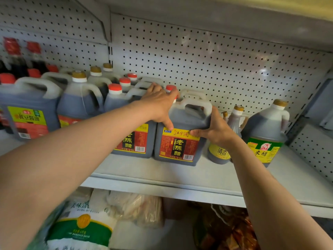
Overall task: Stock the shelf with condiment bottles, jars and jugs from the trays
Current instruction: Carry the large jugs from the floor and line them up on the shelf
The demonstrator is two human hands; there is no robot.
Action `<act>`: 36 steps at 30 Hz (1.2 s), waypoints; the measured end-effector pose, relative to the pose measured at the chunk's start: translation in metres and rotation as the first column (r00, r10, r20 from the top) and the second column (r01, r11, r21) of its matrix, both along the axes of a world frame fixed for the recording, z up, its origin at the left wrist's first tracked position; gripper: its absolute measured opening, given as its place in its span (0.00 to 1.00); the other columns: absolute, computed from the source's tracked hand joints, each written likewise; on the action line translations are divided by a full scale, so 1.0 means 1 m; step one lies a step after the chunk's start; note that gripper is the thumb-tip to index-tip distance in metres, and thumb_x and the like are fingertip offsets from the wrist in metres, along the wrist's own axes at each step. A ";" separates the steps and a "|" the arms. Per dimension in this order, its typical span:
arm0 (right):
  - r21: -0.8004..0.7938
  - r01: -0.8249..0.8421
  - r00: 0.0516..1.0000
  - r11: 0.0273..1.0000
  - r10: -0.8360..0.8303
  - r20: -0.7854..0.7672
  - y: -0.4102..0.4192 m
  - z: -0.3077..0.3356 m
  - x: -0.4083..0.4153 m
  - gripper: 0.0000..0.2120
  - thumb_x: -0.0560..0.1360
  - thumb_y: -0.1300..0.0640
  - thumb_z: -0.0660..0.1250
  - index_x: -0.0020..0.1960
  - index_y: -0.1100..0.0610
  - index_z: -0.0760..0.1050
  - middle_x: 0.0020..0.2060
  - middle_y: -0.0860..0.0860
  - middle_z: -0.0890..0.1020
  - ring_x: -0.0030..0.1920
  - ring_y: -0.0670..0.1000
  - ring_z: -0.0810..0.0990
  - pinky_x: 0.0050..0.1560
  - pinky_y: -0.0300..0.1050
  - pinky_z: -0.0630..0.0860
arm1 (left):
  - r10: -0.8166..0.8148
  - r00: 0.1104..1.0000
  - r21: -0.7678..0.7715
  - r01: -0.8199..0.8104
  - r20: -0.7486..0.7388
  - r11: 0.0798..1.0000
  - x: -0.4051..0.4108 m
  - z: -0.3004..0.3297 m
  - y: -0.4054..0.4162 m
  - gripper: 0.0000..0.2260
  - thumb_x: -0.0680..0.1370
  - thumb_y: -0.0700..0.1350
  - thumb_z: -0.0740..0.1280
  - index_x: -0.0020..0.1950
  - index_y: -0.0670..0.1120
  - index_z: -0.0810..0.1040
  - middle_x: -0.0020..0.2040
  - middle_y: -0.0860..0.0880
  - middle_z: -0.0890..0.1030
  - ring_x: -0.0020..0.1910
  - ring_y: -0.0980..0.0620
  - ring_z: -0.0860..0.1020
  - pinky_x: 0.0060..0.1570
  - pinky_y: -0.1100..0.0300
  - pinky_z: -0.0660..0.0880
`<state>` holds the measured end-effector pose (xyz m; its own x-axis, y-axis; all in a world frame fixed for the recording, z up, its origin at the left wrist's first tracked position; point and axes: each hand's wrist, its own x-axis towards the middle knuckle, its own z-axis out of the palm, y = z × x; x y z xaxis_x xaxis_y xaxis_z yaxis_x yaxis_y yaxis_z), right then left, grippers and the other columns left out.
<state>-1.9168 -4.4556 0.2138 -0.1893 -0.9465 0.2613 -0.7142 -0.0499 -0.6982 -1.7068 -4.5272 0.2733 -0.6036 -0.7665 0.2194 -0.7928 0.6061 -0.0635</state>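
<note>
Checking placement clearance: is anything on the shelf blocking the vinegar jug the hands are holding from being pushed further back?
Yes. Behind the red-labelled vinegar jug, gripped by the left hand and right hand, stands another white-handled jug, close before the pegboard.

The dark vinegar jug (182, 134) on the shelf (162, 170) looks like smooth translucent plastic with a glossy red-and-yellow paper or film label and a shiny red cap, and the jugs to its left (79, 100) and the green-labelled jug (266, 130) at the right share that cloudy plastic, theirs with gold caps. The shelf board is matt, pale painted metal, slightly dull and scuffed near its front edge, and the far pegboard panel (198, 56) is the same flat painted sheet, punched with holes. On the lower level, the bags (81, 230) are glossy, crinkled plastic film.
</note>
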 end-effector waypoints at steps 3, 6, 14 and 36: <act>-0.020 0.069 0.997 0.997 -0.069 -0.027 0.010 -0.001 0.010 0.43 0.67 0.55 0.81 0.73 0.53 0.59 0.62 0.49 0.73 0.65 0.55 0.72 0.62 0.48 0.74 | 0.014 1.000 -0.012 -0.014 -0.026 1.000 0.002 -0.004 0.003 0.51 0.61 0.65 0.79 0.75 0.49 0.56 0.67 0.40 0.71 0.70 0.39 0.62 0.72 0.47 0.55; -0.032 0.186 0.978 0.982 -0.189 -0.086 0.028 -0.007 0.024 0.47 0.69 0.54 0.79 0.78 0.55 0.53 0.67 0.53 0.71 0.68 0.58 0.71 0.55 0.42 0.68 | -0.002 0.995 -0.058 -0.003 -0.095 0.998 0.010 -0.015 0.010 0.54 0.63 0.64 0.78 0.79 0.51 0.50 0.72 0.40 0.67 0.75 0.40 0.57 0.76 0.46 0.50; -0.089 0.372 0.909 0.924 -0.382 -0.165 0.081 -0.039 0.089 0.42 0.67 0.52 0.81 0.74 0.58 0.63 0.66 0.56 0.75 0.66 0.59 0.73 0.57 0.46 0.70 | -0.099 0.951 -0.120 0.067 -0.293 0.991 0.093 -0.062 0.033 0.53 0.65 0.62 0.78 0.80 0.49 0.52 0.80 0.44 0.55 0.79 0.44 0.50 0.76 0.51 0.51; 0.463 0.031 0.867 0.886 0.206 -0.453 0.113 -0.230 0.435 0.39 0.69 0.44 0.77 0.75 0.47 0.63 0.70 0.53 0.70 0.70 0.57 0.67 0.65 0.51 0.71 | 0.239 0.956 0.531 -0.114 -0.172 0.840 0.465 -0.297 0.112 0.35 0.67 0.56 0.79 0.70 0.52 0.69 0.68 0.47 0.66 0.68 0.46 0.67 0.59 0.49 0.74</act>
